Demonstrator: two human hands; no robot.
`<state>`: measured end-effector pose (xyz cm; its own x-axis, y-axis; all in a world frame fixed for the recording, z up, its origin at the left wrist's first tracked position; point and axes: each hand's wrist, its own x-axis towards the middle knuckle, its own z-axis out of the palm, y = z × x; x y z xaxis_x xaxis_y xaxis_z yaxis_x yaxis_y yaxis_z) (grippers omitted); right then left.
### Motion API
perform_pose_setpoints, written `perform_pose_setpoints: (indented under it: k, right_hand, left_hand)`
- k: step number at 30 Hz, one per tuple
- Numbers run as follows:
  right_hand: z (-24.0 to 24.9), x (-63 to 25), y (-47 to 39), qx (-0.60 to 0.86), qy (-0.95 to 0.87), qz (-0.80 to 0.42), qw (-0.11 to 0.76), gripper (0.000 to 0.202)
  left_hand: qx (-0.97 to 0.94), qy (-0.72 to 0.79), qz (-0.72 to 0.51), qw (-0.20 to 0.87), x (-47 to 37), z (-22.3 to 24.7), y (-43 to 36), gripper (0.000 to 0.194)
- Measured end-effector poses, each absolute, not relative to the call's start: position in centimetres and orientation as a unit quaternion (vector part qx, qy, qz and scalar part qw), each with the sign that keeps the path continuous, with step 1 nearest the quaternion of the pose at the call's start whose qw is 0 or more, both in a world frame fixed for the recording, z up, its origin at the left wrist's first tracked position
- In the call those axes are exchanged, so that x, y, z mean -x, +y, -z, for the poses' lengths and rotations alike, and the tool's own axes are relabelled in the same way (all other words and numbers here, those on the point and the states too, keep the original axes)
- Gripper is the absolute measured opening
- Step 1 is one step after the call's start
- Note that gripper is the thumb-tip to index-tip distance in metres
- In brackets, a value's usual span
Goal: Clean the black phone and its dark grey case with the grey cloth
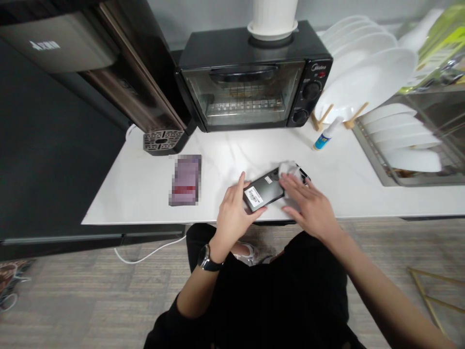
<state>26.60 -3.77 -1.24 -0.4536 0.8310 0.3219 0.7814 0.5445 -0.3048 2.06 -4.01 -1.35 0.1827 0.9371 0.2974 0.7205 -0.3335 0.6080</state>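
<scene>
A dark grey smartphone (273, 193) lies back side up on the white counter, with a white barcode sticker at its left end. My left hand (232, 208) holds that left end between thumb and fingers. My right hand (308, 206) presses a crumpled white tissue (288, 167) against the phone's right end with its fingers. The tissue and fingers hide part of that end. A purple packet (187, 177), blurred by pixels, lies to the left of my hands. Behind my right hand stands a small bottle (322, 141) with a blue label and a white top.
A black toaster oven (232, 48) stands at the back, bearing a white pot (275, 17). To the left is a drink dispenser (163, 139). White plates (370, 72) stand in a rack at the right, beside a sink (385, 165) with stacked white bowls (403, 126).
</scene>
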Motion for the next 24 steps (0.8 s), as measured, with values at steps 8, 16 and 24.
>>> perform_pose_setpoints:
  k: [8,16,24]
  right_hand:
    - [1.1,-20.6,-5.3,0.356,-0.895,-0.116,0.243,0.086]
    - [1.5,-26.0,-3.2,0.521,-0.817,-0.049,0.241,0.073]
    - [0.6,-22.2,-6.0,0.376,-0.887,-0.141,0.229,0.059]
  left_hand:
    - [-0.747,0.573,-0.293,0.167,-1.9,1.7,-3.8,0.099]
    - [-0.756,0.549,-0.309,0.179,-2.4,1.2,-3.9,0.118]
    - [-0.756,0.565,-0.291,0.158,-1.9,1.4,-3.9,0.104]
